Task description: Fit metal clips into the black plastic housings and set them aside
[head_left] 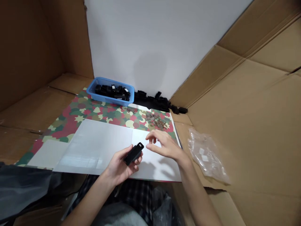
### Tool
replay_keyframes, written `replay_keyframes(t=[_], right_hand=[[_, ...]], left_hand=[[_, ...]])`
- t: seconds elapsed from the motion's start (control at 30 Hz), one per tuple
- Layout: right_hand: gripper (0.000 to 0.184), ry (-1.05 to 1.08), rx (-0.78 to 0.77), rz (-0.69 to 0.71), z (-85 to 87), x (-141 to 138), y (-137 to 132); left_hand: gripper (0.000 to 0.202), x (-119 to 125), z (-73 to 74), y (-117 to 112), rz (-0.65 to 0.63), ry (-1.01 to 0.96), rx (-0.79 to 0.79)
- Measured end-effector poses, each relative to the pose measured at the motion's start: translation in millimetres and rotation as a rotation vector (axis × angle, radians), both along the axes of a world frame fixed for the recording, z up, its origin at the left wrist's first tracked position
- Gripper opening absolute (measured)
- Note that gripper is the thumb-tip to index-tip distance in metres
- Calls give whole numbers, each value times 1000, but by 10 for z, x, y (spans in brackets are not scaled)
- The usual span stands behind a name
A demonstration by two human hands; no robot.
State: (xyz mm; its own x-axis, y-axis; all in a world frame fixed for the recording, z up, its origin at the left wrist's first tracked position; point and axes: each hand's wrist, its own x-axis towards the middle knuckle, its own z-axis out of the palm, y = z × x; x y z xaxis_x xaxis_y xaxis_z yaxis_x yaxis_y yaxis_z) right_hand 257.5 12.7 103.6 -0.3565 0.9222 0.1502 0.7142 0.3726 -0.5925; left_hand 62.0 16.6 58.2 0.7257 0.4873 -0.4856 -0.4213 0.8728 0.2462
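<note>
My left hand grips a small black rectangular plastic part between thumb and fingers, tilted up to the right above the white sheet. At the part's upper end is a small pale opening. To its right, my right hand hovers with curved fingers, thumb and fingertips apart and no object visible between them. Beyond the right hand, small metal pieces lie in a loose scatter on the camouflage-patterned mat.
A blue plastic basket full of black parts stands at the back left. More black parts are heaped along the white back wall. A clear plastic bag lies at the right, beside cardboard walls.
</note>
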Motion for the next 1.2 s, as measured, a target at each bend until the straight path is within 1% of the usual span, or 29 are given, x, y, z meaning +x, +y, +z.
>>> replay_keyframes(t=[0.07, 0.1, 0.17, 0.27, 0.4, 0.43, 0.47, 0.57, 0.67, 0.8, 0.97, 1.07, 1.2], right_hand=[[24, 116, -20, 119, -110, 38, 3], [26, 168, -6, 170, -163, 40, -1], [24, 233, 70, 220, -248, 16, -27], [17, 208, 235, 187, -317, -53, -112], [8, 90, 441, 104, -377, -146, -234], [8, 81, 480, 87, -393, -166, -255], [8, 83, 511, 71, -408, -185, -272], [10, 125, 563, 31, -441, -230, -309], [12, 163, 583, -7, -459, -257, -338], [11, 174, 579, -35, -472, -263, -364], [13, 188, 576, -28, -469, -248, -374], [16, 210, 558, -26, -463, -243, -380], [17, 223, 519, -41, -470, -243, -389]], left_hand=[[25, -9, -44, -5, -61, 0, 38], [27, -17, -65, -2, -95, 19, 86], [32, -40, -90, 25, -162, 101, 290], [31, -95, -36, 108, -223, 232, 645], [20, -125, 179, 192, -337, 470, 1096], [18, -112, 229, 196, -357, 538, 1190], [17, -93, 269, 194, -362, 588, 1246], [17, -25, 317, 172, -335, 613, 1293], [18, 12, 301, 157, -312, 570, 1286], [19, 15, 273, 155, -301, 555, 1282], [20, 20, 254, 159, -310, 504, 1256], [21, 27, 247, 163, -304, 465, 1236], [22, 37, 240, 163, -296, 466, 1225]])
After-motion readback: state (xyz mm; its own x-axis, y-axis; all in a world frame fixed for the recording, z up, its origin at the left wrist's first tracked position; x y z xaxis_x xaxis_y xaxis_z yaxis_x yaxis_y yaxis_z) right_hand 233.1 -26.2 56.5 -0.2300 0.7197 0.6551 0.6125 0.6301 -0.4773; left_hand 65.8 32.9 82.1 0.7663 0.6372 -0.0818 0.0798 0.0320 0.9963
